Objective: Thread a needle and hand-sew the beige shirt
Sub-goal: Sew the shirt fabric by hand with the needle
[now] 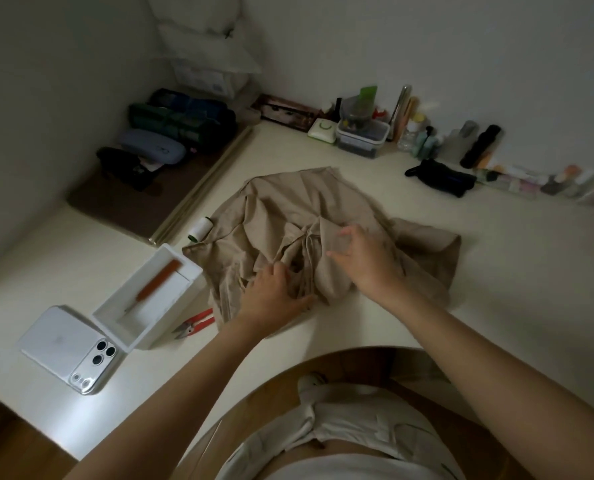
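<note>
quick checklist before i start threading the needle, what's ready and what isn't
1. Beige shirt laid flat: not ok, it is bunched in folds on the table.
2. Thread spool at hand: ok, it lies at the shirt's left edge.
3. Red snips at hand: ok, on the table beside the white box.
4. Needle found: cannot tell, none shows.
5. Hands free: cannot tell. The left hand rests on the shirt. The right hand is over it with bent fingers, too blurred to show a pinch.
</note>
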Demonstrator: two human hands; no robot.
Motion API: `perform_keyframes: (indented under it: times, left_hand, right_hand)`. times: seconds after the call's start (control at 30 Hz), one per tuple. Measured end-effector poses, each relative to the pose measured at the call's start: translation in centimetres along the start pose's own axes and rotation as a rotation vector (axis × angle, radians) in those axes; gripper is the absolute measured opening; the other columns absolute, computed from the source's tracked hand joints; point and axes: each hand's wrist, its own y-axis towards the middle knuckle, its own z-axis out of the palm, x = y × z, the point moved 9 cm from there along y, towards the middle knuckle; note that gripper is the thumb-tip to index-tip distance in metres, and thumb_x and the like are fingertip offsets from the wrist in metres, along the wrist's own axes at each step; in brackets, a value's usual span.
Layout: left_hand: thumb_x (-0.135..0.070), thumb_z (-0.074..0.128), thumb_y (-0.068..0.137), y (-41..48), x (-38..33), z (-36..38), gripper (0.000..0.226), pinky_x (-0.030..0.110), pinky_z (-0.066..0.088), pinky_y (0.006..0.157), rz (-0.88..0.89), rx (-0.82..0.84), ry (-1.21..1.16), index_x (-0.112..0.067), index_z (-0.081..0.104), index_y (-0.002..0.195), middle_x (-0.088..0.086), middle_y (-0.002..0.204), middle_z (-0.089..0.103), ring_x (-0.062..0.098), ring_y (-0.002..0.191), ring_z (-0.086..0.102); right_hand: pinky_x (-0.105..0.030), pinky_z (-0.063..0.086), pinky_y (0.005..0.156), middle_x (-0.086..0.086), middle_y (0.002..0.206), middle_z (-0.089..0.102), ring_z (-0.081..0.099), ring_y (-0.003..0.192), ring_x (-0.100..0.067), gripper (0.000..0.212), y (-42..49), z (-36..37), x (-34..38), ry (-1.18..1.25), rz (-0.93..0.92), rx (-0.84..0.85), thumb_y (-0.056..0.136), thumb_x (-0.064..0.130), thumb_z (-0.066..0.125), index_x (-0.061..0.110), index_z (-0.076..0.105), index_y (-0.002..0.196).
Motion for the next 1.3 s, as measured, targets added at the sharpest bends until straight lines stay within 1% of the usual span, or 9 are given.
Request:
perform_keyframes:
  times: [0.17, 0.27, 0.43, 0.57, 0.73, 0.87, 0.93, 1.1, 1.3]
  left_hand:
    - [-0.048, 0.058, 0.086, -0.4, 0.4, 3.2, 0.045, 0.036, 0.026, 0.104, 0.084, 0.198, 0.262, -0.028, 0.055, 0.126, 0.001, 0.134, 0.045, 0.024, 0.127, 0.036]
    - [-0.037, 0.051, 0.092, -0.3, 1.3, 2.0, 0.025, 0.034, 0.031, 0.094, 0.07, 0.111, 0.186, -0.022, 0.064, 0.107, 0.0, 0.115, 0.059, 0.021, 0.112, 0.05]
    - [-0.029, 0.048, 0.093, 0.2, 2.7, -2.4, 0.028, 0.037, 0.029, 0.1, -0.03, -0.106, 0.067, -0.021, 0.054, 0.119, 0.002, 0.117, 0.056, 0.023, 0.112, 0.05]
    - [-0.028, 0.061, 0.088, -0.1, -1.4, -3.9, 0.033, 0.033, 0.041, 0.093, 0.251, -0.216, -0.157, -0.016, 0.057, 0.118, 0.0, 0.112, 0.054, 0.013, 0.1, 0.047]
    - [-0.009, 0.066, 0.085, -0.5, -6.5, 0.1, 0.058, 0.011, 0.043, 0.077, 0.428, 0.13, -0.395, -0.015, 0.04, 0.137, -0.008, 0.12, 0.048, -0.005, 0.088, 0.051]
    - [-0.016, 0.056, 0.094, -1.0, -7.7, 1.8, 0.013, 0.021, 0.04, 0.066, 0.482, 0.169, -0.355, -0.012, 0.056, 0.107, -0.013, 0.078, 0.05, 0.001, 0.065, 0.048]
    - [-0.019, 0.05, 0.098, -1.2, -7.0, 1.3, 0.014, 0.029, 0.04, 0.067, 0.48, 0.114, -0.367, -0.014, 0.056, 0.086, -0.005, 0.074, 0.051, 0.006, 0.067, 0.047]
    - [-0.03, 0.046, 0.096, -3.2, -5.5, -0.4, 0.018, 0.023, 0.045, 0.072, 0.59, 0.019, -0.259, -0.022, 0.061, 0.091, -0.006, 0.087, 0.058, 0.006, 0.078, 0.053]
    - [-0.04, 0.046, 0.096, -6.4, -4.3, 4.1, 0.032, 0.0, 0.029, 0.073, 0.635, 0.441, 0.118, -0.026, 0.064, 0.119, -0.009, 0.126, 0.059, -0.005, 0.094, 0.046]
  right_hand:
    - [-0.038, 0.051, 0.085, -0.011, 0.111, 0.064, 0.061, 0.103, -0.028, 0.055, -1.0, 4.3, -2.7, -0.226, 0.094, 0.191, 0.083, 0.039, 0.068, 0.007, 0.052, 0.124]
    - [-0.03, 0.048, 0.065, -0.006, 0.085, 0.067, 0.064, 0.081, -0.023, 0.031, -1.7, 4.2, -3.3, -0.267, 0.035, 0.214, 0.09, 0.037, 0.06, 0.008, 0.063, 0.099]
    - [-0.019, 0.028, 0.049, 0.011, 0.056, 0.044, 0.041, 0.051, -0.003, 0.024, -2.0, 1.0, -2.1, -0.124, -0.063, 0.077, 0.096, 0.029, 0.053, 0.009, 0.064, 0.086]
    - [-0.018, 0.032, 0.048, 0.004, 0.059, 0.054, 0.049, 0.053, -0.008, 0.029, -3.4, 0.0, -1.1, -0.111, -0.139, 0.049, 0.096, 0.034, 0.052, 0.011, 0.063, 0.081]
    - [-0.01, 0.037, 0.056, 0.014, 0.064, 0.053, 0.052, 0.06, 0.002, 0.026, -4.5, -0.7, 0.1, 0.084, -0.131, 0.071, 0.098, 0.03, 0.046, 0.021, 0.054, 0.075]
    - [-0.014, 0.035, 0.053, 0.009, 0.057, 0.047, 0.049, 0.052, 0.001, 0.035, -5.2, -2.1, 0.4, 0.202, -0.114, 0.013, 0.101, 0.029, 0.04, 0.024, 0.049, 0.067]
    - [-0.014, 0.035, 0.055, 0.011, 0.059, 0.049, 0.05, 0.053, 0.003, 0.034, -5.4, -3.0, 0.0, 0.193, -0.099, -0.034, 0.102, 0.026, 0.037, 0.019, 0.056, 0.074]
    - [-0.025, 0.045, 0.083, 0.011, 0.095, 0.058, 0.056, 0.089, -0.005, 0.034, -5.0, -4.1, -1.6, 0.149, -0.042, -0.111, 0.103, 0.024, 0.031, 0.014, 0.064, 0.099]
    - [-0.019, 0.035, 0.059, 0.008, 0.071, 0.05, 0.047, 0.065, -0.005, 0.018, -4.4, -1.5, -2.1, 0.065, 0.007, -0.026, 0.097, 0.025, 0.05, 0.01, 0.058, 0.102]
